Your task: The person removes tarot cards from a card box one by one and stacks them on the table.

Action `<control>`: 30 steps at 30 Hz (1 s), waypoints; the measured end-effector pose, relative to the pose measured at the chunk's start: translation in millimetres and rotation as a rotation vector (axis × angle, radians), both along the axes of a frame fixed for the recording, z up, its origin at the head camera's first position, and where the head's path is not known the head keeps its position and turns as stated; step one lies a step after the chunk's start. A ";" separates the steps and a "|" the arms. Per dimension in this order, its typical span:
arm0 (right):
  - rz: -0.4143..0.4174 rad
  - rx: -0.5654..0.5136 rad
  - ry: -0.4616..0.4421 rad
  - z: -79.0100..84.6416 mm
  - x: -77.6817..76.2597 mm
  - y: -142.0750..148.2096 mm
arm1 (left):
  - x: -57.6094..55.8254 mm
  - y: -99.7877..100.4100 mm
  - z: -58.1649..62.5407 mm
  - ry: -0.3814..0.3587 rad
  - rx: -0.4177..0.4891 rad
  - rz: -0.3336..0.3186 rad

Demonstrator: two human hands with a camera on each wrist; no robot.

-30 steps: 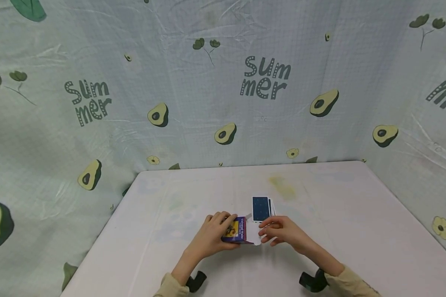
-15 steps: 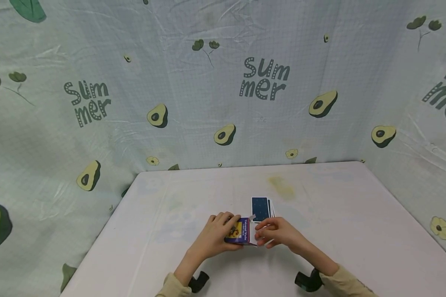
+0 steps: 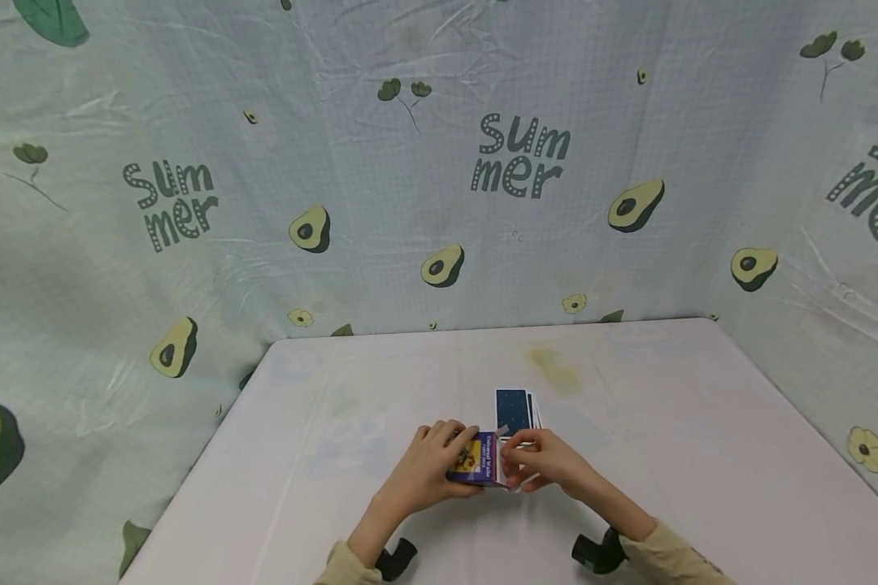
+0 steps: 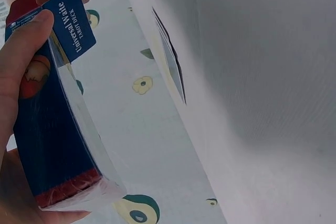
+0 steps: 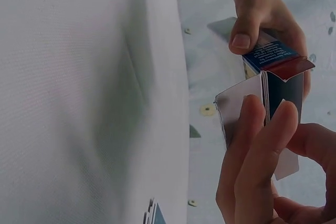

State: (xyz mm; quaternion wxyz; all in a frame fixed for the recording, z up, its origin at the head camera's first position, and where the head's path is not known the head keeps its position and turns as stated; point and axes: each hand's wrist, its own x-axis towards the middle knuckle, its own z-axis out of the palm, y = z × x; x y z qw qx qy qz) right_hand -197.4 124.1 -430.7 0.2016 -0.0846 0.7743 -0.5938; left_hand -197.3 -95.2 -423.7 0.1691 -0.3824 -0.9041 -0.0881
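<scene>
My left hand (image 3: 428, 467) grips a blue and red tarot deck box (image 3: 471, 457) lying sideways, its lid end facing right. In the left wrist view the thumb presses on the box's side, and the lid flap (image 4: 76, 24) stands folded out. A dark blue stack of cards (image 5: 287, 95) shows at the open end in the right wrist view. There my right hand (image 3: 549, 461) has its fingers curled, with fingertips (image 5: 286, 108) and thumb pinching about the cards. Just behind the hands, a small pile of blue-backed cards (image 3: 512, 409) rests on the table.
The white table (image 3: 380, 382) has a yellowish stain (image 3: 556, 370) behind the pile. A printed cloth (image 3: 366, 162) hangs around its back and sides. Black wrist cameras (image 3: 598, 554) sit below both hands.
My left hand has moved the box slightly right toward my right hand. Less of the white part at its open end shows. The card pile stays where it was.
</scene>
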 end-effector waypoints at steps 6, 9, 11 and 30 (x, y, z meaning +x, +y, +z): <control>-0.019 0.030 -0.027 -2.6 -0.2 -0.9 | 1.6 1.4 -0.5 0.002 0.000 -0.010; -0.016 0.033 -0.027 -3.9 0.6 -1.2 | 2.0 2.0 -0.9 0.000 -0.006 -0.015; -0.013 0.036 -0.022 -4.8 1.2 -1.6 | 2.1 2.4 -1.3 -0.005 -0.007 -0.018; -0.025 0.054 -0.019 -9.0 2.8 -3.0 | 3.6 2.7 -2.9 -0.008 -0.012 -0.013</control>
